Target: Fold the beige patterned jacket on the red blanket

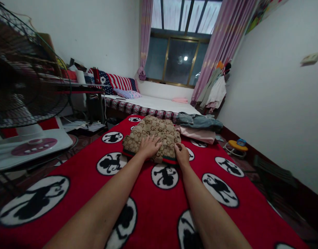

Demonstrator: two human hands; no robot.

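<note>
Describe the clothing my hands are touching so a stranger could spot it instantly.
Find the red cover with white ovals. Toward its far end, your left hand and right hand touch a garment. Unlike the blue denim and pink cloth beside it, it's tan with a brown repeating pattern and red-green edging.

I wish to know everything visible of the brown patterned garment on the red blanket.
The garment is tan with darker brown, letter-like motifs, and looks like soft fabric. A red and green band edges its near side. It lies rumpled on the red blanket; whether it is folded is unclear. The left hand rests on it; the right hand touches its right edge.
</note>
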